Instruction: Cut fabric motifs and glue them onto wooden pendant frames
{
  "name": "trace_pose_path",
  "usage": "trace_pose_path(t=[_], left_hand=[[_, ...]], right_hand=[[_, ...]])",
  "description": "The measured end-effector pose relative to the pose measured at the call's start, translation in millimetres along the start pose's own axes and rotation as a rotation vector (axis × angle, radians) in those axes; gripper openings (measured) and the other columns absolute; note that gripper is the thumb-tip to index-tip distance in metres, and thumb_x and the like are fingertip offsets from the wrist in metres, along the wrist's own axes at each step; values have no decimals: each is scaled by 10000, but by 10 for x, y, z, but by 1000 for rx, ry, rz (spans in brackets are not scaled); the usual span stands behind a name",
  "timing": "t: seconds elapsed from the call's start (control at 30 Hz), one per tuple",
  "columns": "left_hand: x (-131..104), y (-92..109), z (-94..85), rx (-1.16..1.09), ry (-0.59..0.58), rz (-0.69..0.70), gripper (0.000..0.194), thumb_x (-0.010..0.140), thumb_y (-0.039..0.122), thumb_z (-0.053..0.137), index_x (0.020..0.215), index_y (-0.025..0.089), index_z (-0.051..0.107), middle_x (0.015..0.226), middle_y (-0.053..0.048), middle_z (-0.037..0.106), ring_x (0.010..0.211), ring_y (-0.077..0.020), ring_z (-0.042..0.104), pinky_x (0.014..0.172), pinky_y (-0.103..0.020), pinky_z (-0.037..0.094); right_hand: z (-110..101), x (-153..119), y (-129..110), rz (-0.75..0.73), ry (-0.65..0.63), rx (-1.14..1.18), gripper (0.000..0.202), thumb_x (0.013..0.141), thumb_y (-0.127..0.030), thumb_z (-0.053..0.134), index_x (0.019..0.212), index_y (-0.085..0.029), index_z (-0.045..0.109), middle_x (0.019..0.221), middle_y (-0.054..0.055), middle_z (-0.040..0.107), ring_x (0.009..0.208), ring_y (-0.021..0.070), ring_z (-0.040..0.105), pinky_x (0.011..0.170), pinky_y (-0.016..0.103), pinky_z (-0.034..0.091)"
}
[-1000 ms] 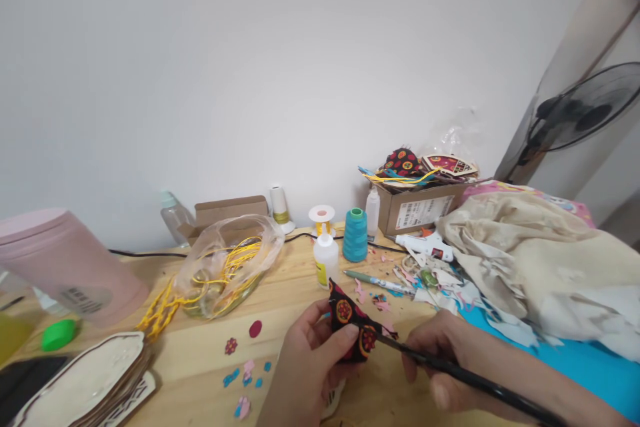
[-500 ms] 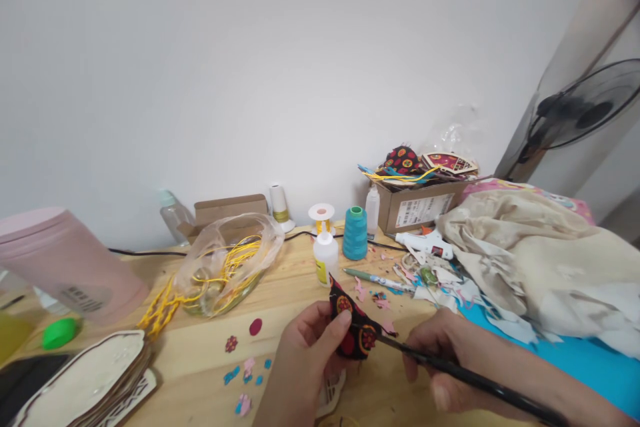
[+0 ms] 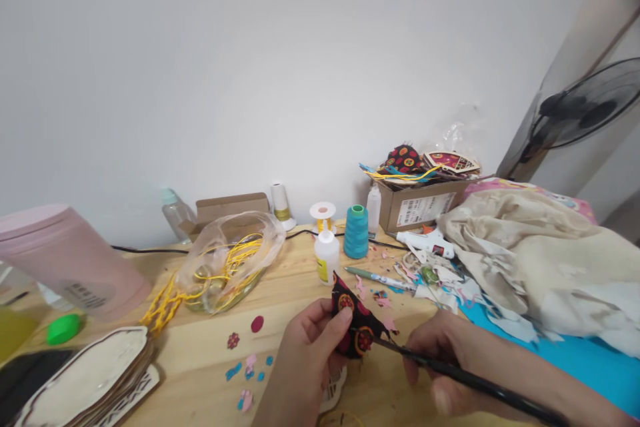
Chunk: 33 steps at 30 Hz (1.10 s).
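Observation:
My left hand [image 3: 315,353] pinches a small piece of black cloth [image 3: 356,330] patterned with red and orange rounds, thumb on top. Its right edge looks ragged. In my right hand [image 3: 450,363] lies a long, slim black tool [image 3: 465,377] with a narrow metal tip; its exact kind cannot be made out. The tip meets the lower right edge of the cloth. Partly hidden below my left hand is a pale cut-out wooden piece [image 3: 334,390] on the table. A white glue bottle [image 3: 327,260] stands just behind the cloth.
Small felt bits and a flower piece [image 3: 233,341] lie left of my hands. Behind are a teal thread cone [image 3: 356,233], a pen [image 3: 380,278], a glue gun [image 3: 425,243] and scraps. Stacked wooden shapes [image 3: 95,373] and a pink tumbler [image 3: 75,260] stand left; beige cloth [image 3: 540,260] lies right.
The view shifts slightly. The tool's metal tip shows more plainly at the cloth's edge, and the cloth's right corner sits a little differently. Both hands keep their hold.

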<state>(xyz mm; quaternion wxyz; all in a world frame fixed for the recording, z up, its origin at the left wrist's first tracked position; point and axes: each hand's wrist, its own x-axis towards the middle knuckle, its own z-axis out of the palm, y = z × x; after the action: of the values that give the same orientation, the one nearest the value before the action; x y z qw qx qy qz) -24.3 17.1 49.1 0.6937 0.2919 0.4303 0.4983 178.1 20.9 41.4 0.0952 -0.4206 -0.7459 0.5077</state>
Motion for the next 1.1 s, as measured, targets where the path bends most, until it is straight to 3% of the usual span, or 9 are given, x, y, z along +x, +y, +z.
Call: trace_pose_path(t=[0.33, 0.57, 0.77, 1.1], left_hand=[[-3, 1, -14, 18, 22, -2, 116, 683, 175, 616, 777, 113, 591, 659, -63, 700, 550, -140, 632, 481, -203, 489], [-11, 8, 21, -2, 80, -11, 190, 615, 190, 672, 773, 114, 597, 633, -60, 699, 564, -172, 646, 502, -230, 512], [-47, 6, 59, -13, 61, 34, 109, 689, 181, 603, 773, 127, 557, 683, -65, 696, 567, -169, 643, 473, -223, 490], [-71, 12, 74, 8, 84, 36, 94, 726, 170, 563, 800, 118, 539, 714, -75, 698, 572, -155, 641, 479, -213, 488]], right_hand=[[24, 1, -34, -27, 14, 109, 462, 595, -597, 556, 722, -153, 568, 568, -47, 440, 509, 104, 332, 417, 204, 218], [24, 19, -132, -51, 29, 102, 578, 572, -709, 472, 684, -148, 552, 544, -46, 391, 485, 101, 306, 407, 209, 208], [56, 27, -73, -58, 52, 72, 576, 623, -701, 427, 723, -153, 573, 552, -49, 367, 484, 95, 286, 401, 203, 195], [70, 28, -169, -35, 75, 141, 588, 581, -720, 441, 652, -144, 534, 509, -53, 339, 444, 77, 269, 372, 195, 163]])
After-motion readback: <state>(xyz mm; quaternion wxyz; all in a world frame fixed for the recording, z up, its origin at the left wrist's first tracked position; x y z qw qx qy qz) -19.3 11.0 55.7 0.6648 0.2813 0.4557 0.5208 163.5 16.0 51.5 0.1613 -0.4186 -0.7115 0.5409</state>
